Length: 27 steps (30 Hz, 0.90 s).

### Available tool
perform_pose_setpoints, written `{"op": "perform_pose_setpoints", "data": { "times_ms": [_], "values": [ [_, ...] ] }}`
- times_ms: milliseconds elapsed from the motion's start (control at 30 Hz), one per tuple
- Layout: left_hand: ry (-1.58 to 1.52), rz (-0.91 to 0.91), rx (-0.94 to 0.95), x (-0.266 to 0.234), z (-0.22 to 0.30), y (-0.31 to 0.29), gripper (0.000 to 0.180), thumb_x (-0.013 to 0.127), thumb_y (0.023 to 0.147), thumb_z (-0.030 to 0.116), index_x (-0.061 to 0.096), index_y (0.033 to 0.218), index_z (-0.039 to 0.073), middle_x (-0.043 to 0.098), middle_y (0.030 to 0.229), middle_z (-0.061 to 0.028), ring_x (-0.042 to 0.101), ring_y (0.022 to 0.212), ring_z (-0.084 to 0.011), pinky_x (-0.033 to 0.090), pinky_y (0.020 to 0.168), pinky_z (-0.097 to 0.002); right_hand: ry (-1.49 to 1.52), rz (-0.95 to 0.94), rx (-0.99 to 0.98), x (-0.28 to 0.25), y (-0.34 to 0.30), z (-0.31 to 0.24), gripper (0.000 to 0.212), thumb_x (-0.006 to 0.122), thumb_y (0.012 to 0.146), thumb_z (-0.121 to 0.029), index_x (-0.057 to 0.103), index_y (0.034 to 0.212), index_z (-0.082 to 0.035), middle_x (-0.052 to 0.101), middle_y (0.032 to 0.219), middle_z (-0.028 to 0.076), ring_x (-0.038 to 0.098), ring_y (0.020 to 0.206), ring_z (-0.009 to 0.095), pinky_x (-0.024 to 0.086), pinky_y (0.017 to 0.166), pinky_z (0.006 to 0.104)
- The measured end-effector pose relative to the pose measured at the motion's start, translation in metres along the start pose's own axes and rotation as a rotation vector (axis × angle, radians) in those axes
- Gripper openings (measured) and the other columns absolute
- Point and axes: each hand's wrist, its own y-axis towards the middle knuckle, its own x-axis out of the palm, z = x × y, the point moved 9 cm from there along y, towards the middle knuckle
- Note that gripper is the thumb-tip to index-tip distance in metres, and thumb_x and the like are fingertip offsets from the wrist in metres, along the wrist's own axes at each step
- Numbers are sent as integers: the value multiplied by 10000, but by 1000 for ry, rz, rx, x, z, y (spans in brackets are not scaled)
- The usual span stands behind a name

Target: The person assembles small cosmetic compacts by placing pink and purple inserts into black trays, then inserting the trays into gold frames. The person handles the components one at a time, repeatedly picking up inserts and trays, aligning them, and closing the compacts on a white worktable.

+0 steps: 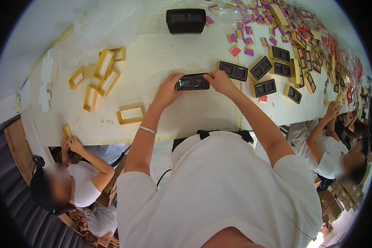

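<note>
Currently, the left hand (pixel 166 91) and right hand (pixel 222 84) grip a black tray (pixel 193 82) by opposite ends; gold frames (pixel 132 121) lie leftward on the table (pixel 153 49).

Around the worktable (pixel 202 113)

Crumpled clear film (pixel 101 20) across the far left of the surface. Red material (pixel 358 69) bunched at far right. Lower left: a co-worker (pixel 83 182), black cap (pixel 40 188), white shirt; a striped garment (pixel 103 219) just below. Wooden board (pixel 17 136) near a dark ribbed panel (pixel 22 194). Lower right: second co-worker (pixel 332 149), also white-shirted; brown cartons (pixel 345 193) stacked nearby.
</note>
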Motion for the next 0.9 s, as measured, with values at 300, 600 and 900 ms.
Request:
{"op": "perform_pose_setpoints", "data": {
  "times_ms": [300,600,900],
  "values": [
    [41,61,23,3,5,-5,609,709,659,-31,482,1216,71,508,1185,-81,555,873,-229,477,727,-293,-168,169,-225,4,-14,-23,189,559,842,-144,569,766,28,606,769,199,597,717,360,465,622,462],
    [41,-21,-56,8,7,-11,641,715,667,-9,470,1251,91,508,1172,-89,556,871,-214,476,710,-293,-217,97,-127,-9,-3,-23,153,584,812,-137,580,751,3,558,807,167,589,741,372,472,642,455],
    [24,-31,-13,22,12,-15,651,710,673,-14,460,1264,91,510,1166,-93,557,836,-203,479,702,-286,72,250,-235,2,-25,6,63,588,794,-79,590,813,-19,516,849,144,551,799,336,460,689,410]
  ]
}}
